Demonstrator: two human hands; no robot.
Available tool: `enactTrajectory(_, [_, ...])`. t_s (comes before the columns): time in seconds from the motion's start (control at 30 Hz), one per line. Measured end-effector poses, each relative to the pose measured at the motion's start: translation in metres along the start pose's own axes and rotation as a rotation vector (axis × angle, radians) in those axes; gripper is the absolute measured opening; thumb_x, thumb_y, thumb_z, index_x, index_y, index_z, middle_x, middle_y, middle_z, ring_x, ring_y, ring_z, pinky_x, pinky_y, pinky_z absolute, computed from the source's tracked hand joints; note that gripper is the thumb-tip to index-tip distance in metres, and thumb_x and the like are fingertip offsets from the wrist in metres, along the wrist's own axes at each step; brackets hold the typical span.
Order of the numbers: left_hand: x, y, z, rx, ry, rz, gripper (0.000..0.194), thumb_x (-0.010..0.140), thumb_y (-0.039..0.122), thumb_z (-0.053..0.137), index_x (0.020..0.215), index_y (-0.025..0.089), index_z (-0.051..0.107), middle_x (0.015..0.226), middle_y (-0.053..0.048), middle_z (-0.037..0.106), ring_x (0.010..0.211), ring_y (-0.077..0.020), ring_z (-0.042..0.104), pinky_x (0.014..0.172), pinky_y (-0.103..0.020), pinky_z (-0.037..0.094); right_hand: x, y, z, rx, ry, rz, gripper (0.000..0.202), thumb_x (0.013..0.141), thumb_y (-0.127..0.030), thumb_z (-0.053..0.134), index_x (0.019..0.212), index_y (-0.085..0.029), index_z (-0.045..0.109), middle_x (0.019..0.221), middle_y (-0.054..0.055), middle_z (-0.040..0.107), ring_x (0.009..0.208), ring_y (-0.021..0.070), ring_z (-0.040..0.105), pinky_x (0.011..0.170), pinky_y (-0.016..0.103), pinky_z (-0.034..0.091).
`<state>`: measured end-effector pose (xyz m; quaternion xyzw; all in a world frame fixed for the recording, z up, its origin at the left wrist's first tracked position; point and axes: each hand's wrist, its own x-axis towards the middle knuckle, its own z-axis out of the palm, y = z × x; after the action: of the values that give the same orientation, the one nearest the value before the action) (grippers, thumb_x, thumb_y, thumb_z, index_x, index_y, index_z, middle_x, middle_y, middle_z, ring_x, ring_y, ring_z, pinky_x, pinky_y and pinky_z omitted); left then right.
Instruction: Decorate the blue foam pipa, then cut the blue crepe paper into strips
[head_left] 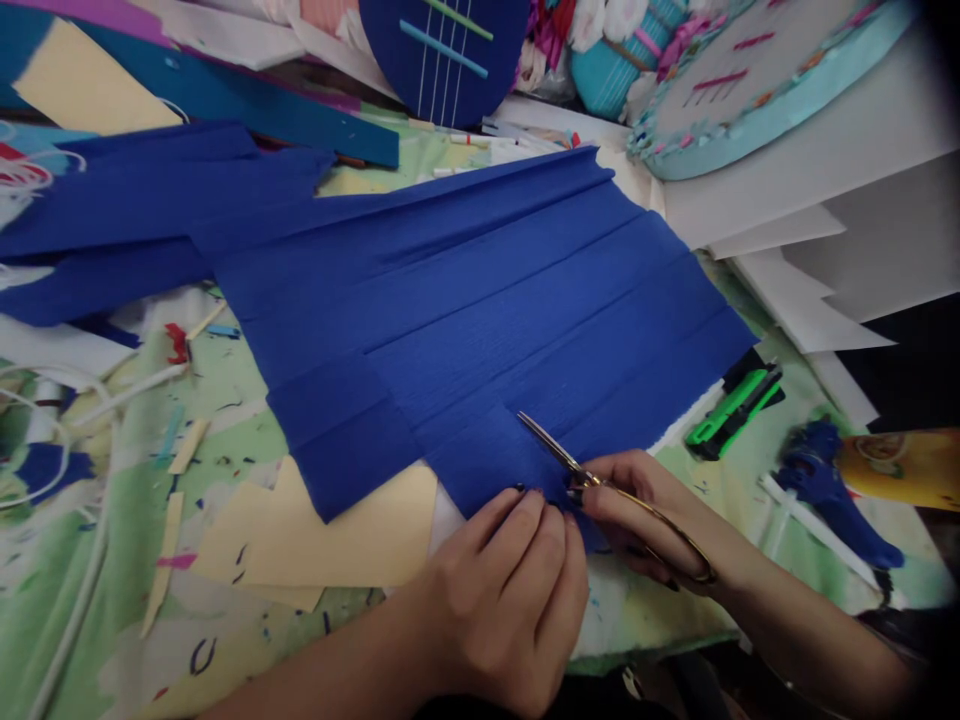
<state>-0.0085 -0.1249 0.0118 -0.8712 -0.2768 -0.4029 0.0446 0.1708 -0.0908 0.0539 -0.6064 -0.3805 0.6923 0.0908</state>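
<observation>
A large sheet of blue crepe paper (480, 330), creased in long folds, lies spread over the table. My left hand (517, 590) pinches its near edge, fingertips pressed together on the paper. Just to the right, my right hand (637, 510) is closed round a pair of gold-handled scissors (555, 445). Their blades lie over the blue paper and point up and to the left; they look closed together. The paper's edge under my fingers is partly hidden.
Cream card pieces (345, 540) lie under the paper. At right are a green utility knife (735, 410), a blue glue gun (832, 490) and white sheets (810, 240). Decorated round pieces (450, 60) stand behind. A white cord (90, 570) and scraps lie at left.
</observation>
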Motion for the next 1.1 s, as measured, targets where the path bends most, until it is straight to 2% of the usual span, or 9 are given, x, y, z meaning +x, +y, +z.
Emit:
enactTrajectory(0.23, [0.001,-0.002,0.000,-0.015,0.013,0.017,0.025,0.082,0.010,0.049,0.091,0.000,0.069,0.085,-0.017,0.073,0.082,-0.0291,0.071,0.070,-0.038,0.061,0.005,-0.002,0.001,-0.058,0.046,0.041,0.023,0.073,-0.041,0.056,0.072,-0.020,0.047,0.040,-0.012,0.034,0.027,0.0036,0.026,0.027,0.015,0.018])
enactTrajectory(0.4, [0.000,0.000,0.001,-0.020,0.010,0.019,0.025,0.082,0.010,0.049,0.091,0.000,0.069,0.086,-0.018,0.073,0.084,-0.0293,0.070,0.070,-0.039,0.061,0.009,-0.004,0.002,-0.120,0.005,0.006,0.026,0.075,-0.041,0.054,0.064,-0.021,0.043,0.038,-0.010,0.036,0.027,0.0026,0.026,0.027,0.014,0.017])
enactTrajectory(0.53, [-0.002,0.000,0.002,-0.013,0.015,0.010,0.024,0.082,0.011,0.050,0.091,0.001,0.070,0.087,-0.017,0.073,0.084,-0.0291,0.070,0.072,-0.038,0.061,0.011,-0.007,0.005,-0.104,0.032,0.023,0.025,0.073,-0.039,0.055,0.062,-0.021,0.041,0.036,-0.011,0.034,0.026,0.0026,0.025,0.027,0.014,0.016])
enactTrajectory(0.83, [0.000,-0.002,-0.001,-0.025,-0.024,0.015,0.027,0.084,0.011,0.046,0.092,0.001,0.070,0.087,-0.017,0.073,0.084,-0.0291,0.070,0.072,-0.038,0.061,0.013,-0.002,0.003,-0.108,0.059,0.027,0.020,0.074,-0.032,0.053,0.060,-0.021,0.044,0.035,-0.010,0.034,0.026,0.0029,0.024,0.027,0.015,0.016])
enactTrajectory(1.1, [-0.003,0.000,0.002,-0.018,-0.007,0.005,0.027,0.084,0.011,0.046,0.094,0.001,0.070,0.088,-0.017,0.073,0.086,-0.0293,0.070,0.074,-0.038,0.061,0.014,0.000,0.004,-0.141,0.081,0.025,0.018,0.074,-0.028,0.053,0.060,-0.020,0.047,0.036,-0.010,0.035,0.027,0.0030,0.025,0.027,0.015,0.018])
